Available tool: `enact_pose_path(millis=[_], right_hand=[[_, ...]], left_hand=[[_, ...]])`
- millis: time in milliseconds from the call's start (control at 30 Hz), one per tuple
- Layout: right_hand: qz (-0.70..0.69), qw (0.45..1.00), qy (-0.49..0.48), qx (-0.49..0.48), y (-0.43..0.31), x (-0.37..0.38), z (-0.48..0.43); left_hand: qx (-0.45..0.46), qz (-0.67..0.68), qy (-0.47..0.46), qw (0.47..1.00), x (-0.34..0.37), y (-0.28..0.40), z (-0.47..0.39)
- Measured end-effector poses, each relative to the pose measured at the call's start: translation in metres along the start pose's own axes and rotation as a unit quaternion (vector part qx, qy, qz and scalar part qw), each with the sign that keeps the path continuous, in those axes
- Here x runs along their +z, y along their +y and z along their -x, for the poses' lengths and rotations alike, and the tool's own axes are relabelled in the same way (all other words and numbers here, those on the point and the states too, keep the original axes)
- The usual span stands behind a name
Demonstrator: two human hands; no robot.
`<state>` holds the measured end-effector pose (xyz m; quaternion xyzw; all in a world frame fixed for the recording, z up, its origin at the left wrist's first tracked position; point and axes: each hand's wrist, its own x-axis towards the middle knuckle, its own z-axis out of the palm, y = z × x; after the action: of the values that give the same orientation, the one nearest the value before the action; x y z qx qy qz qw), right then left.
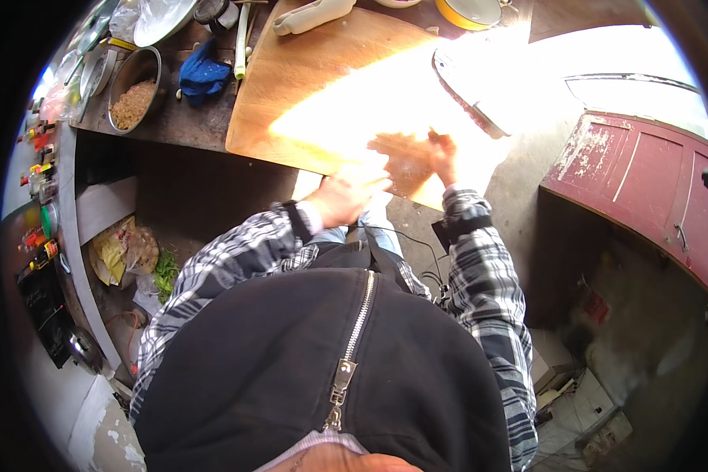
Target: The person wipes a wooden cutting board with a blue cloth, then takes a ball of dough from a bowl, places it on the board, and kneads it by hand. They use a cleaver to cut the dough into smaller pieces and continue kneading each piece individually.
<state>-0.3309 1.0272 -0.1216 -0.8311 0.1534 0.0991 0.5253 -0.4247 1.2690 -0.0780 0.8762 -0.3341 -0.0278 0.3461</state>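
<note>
A large wooden board (295,88) lies on the table before me, much of its surface washed out by sunlight. My left hand (351,192) is over its near edge, blurred and overexposed at the fingers; whether it holds anything cannot be told. Farther right, my right hand (443,154) is above the board with its fingers curled, and what lies between them is lost in the glare. A pale roll of dough (315,15) rests at the board's far edge. A shadow falls on the board between my hands.
Left of the board are a metal bowl of minced filling (134,103), a blue cloth (203,74) and a leek-like stalk (241,47). A yellow-rimmed bowl (469,12) stands at the far side. A red wooden cabinet (637,183) is at the right.
</note>
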Motion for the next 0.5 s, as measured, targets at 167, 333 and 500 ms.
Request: enact_pose_path(millis=[167, 333, 500], right_hand=[[-0.221, 0.969, 0.076, -0.078, -0.006, -0.079, -0.004], [-0.200, 0.978, 0.047, 0.034, -0.003, -0.090, 0.018], [-0.145, 0.987, -0.020, -0.061, -0.007, -0.060, 0.021]], left_hand=[[0.120, -0.009, -0.081, 0.989, 0.071, 0.016, -0.035], [-0.250, 0.005, -0.221, 0.943, 0.040, -0.015, -0.012], [-0.365, -0.345, 0.052, 0.863, -0.057, -0.050, 0.052]])
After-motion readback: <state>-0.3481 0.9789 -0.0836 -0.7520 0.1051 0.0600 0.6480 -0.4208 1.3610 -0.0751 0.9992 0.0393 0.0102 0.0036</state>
